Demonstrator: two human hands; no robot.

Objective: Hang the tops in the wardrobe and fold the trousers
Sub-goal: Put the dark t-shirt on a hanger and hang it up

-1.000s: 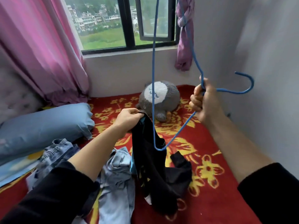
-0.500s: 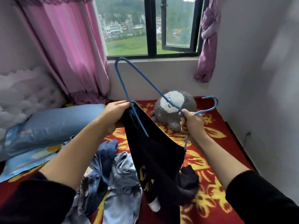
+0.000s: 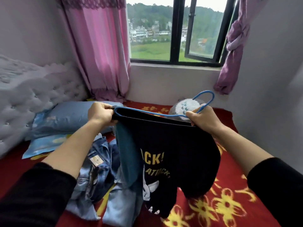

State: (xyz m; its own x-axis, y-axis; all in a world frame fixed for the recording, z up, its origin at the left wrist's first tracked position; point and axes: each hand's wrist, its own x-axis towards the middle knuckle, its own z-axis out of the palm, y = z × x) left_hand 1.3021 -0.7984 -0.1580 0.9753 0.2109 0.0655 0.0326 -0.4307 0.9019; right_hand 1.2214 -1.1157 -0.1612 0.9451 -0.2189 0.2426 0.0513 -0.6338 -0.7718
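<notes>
A red flowered bedspread (image 3: 213, 210) fills the space below us. Above it we hold the black printed top (image 3: 172, 145) stretched between our hands, with its lower part sagging onto the spread. A heap of blue jeans (image 3: 98, 169) lies to its left, and a blue pillow (image 3: 68, 117) lies beyond that. Our left hand (image 3: 100, 113) has its fingers curled, pinching the top's edge over one end of the blue hanger (image 3: 213, 97). Our right hand (image 3: 201, 117) is closed in a fist around the hanger's neck, just below the hook.
</notes>
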